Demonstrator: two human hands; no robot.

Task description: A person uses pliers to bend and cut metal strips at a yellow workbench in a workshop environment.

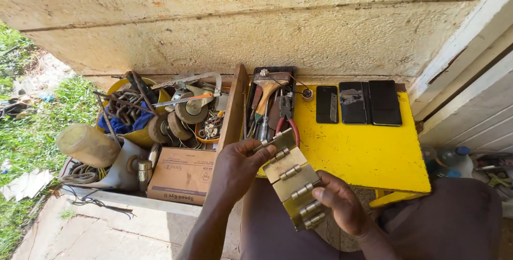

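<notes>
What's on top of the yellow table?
On the yellow table lie three dark phones in a row and, at its left end, a tray of hand tools. The tools cover the tray's bottom.

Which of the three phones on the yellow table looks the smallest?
The left phone is smallest. It lies apart from the other two, the middle phone and the right phone, which are bigger and lie side by side.

Bright sun hits a rough, cream plastered wall [256, 25] across twelve o'clock. At three o'clock, a white-painted door frame [470, 62] slants down. A yellow bench [368, 153] stands against the wall at centre. At nine o'clock, green grass [26, 132] meets a pale concrete floor [107, 233] at seven.
</notes>
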